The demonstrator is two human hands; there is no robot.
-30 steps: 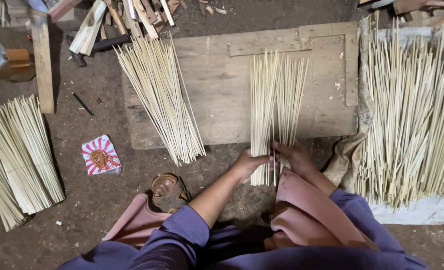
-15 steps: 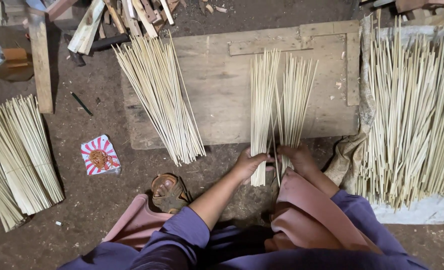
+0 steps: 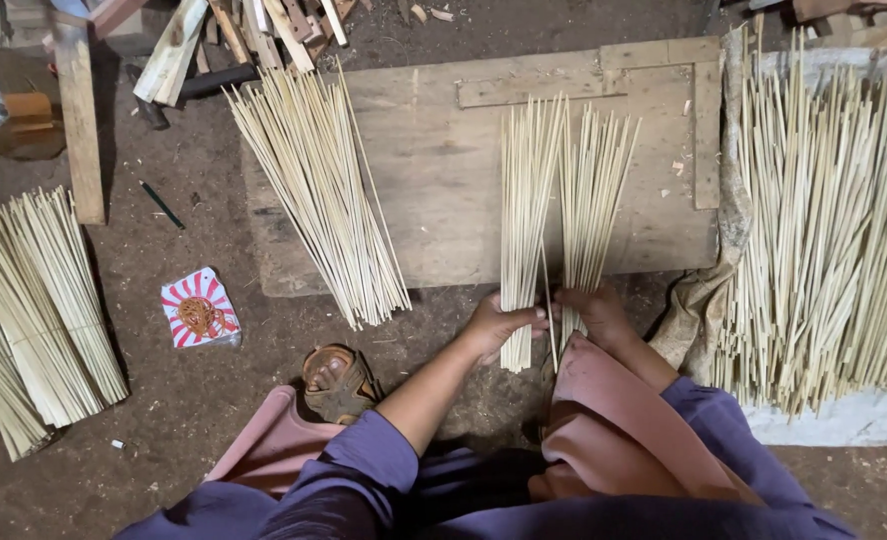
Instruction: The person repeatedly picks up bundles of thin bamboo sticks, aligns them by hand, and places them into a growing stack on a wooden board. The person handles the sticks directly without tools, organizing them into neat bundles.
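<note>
Pale bamboo sticks make up everything the hands are busy with. Two fanned bunches lie on the wooden board surface (image 3: 444, 180), their long axes running near to far: the left bunch (image 3: 526, 215) and the right bunch (image 3: 596, 195), almost touching at their near ends and spreading slightly apart toward the far edge. Both overhang the near edge of the board, so their butt ends point straight at the person.

The left hand (image 3: 499, 325) sits at the near end of the left bunch, its grip closed around the lower sticks with the thumb across the front. The right hand (image 3: 594, 310) is just beside it, at the foot of the right bunch; its fingers seem curled on those sticks, though the knee below and the sticks in front hide them, so I cannot tell how firmly they are closed. One thin stick (image 3: 548, 310) stands between the two hands.

Both forearms reach forward from the body, the left angled in from the near left, the right short and mostly hidden behind the pink-clad knee (image 3: 614, 420).

Further off, a slanted bunch (image 3: 319, 195) lies on the left end of the board, a large heap (image 3: 834, 220) lies right, and another bundle (image 3: 34, 310) rests on the dirt floor at far left.
</note>
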